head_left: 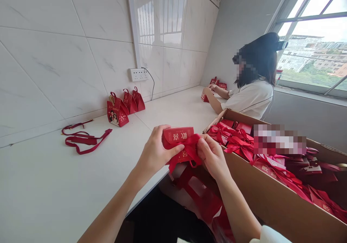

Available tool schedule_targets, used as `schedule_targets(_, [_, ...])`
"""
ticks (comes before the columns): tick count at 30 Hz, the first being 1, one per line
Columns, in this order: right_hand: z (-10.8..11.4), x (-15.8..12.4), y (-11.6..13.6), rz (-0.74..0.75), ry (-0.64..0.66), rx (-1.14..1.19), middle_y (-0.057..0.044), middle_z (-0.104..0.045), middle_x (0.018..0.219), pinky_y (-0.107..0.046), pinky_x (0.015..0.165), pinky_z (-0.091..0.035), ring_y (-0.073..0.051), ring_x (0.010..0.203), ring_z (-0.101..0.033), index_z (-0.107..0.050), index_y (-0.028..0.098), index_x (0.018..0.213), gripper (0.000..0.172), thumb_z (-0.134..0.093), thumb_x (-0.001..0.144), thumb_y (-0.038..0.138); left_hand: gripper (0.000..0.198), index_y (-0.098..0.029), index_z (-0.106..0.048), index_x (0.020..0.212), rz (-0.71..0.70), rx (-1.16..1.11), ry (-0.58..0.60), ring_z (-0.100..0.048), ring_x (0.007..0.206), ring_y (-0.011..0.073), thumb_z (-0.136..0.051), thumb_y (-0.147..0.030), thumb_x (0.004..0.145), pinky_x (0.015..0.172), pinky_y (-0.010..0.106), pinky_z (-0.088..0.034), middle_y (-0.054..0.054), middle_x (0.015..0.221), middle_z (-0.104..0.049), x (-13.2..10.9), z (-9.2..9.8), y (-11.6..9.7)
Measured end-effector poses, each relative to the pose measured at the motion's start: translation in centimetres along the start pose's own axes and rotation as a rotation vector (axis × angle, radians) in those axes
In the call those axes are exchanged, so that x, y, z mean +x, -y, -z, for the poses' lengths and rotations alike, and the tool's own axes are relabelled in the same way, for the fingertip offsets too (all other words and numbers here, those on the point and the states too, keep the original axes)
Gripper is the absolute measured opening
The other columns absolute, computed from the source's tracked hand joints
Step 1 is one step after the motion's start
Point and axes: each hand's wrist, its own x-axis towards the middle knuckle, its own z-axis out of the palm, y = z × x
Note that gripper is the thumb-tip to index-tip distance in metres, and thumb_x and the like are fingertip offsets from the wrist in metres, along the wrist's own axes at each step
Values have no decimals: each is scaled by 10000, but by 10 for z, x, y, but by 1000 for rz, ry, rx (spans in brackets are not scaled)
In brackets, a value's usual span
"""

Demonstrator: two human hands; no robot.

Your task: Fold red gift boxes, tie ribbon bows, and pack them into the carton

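A small red gift box (177, 132) with gold characters is held up over the table's front edge. My left hand (159, 150) is closed around its left side, the thumb lying across the front. A shiny red ribbon (192, 145) runs across the box, and my right hand (211, 154) pinches it at the right side. A thin red cord loop (193, 164) hangs below the box. Part of the box is hidden behind the ribbon and my fingers.
Right of me stands a cardboard box (260, 188) full of red ribboned boxes. Several red handled gift boxes (118, 111) stand by the wall on the white table (81, 185), near loose red ribbons (86, 149). A co-worker (255, 87) handles red boxes at the far end.
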Motion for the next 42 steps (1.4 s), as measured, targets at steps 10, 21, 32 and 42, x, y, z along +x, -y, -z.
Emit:
schedule_targets(10, [2,0,4,-7,-61,123,45,-455,634,-153,471,-362,-70,538,-391,-524,190,670,309,-656,801,436,283,-193,-470,807,-27,-451,92,-423,1316,282,-644,-416,796,911,371,-528,96,1442,-413,0,7,21])
schedule_targets(21, [1,0,6,-36,-36,207,44,-496,671,-160,567,-437,-80,604,-444,-525,198,678,286,-660,795,421,233,-181,-547,829,17,-693,150,-434,1300,308,-610,-405,824,925,394,-508,86,1470,-389,3,10,33])
schedule_targets(32, [3,1,2,-61,7,53,54,-427,641,-173,515,-392,-70,542,-365,-492,195,676,358,-630,796,503,302,-165,-543,709,24,-616,149,-436,1291,339,-656,-432,793,835,368,-538,80,1499,-339,-2,10,22])
schedule_targets(42, [3,-1,6,-75,30,63,31,-486,711,-217,584,-485,-95,606,-451,-508,204,679,353,-632,779,519,389,-141,-493,621,124,-719,102,-484,1240,319,-660,-454,782,812,354,-571,107,1448,-405,0,8,30])
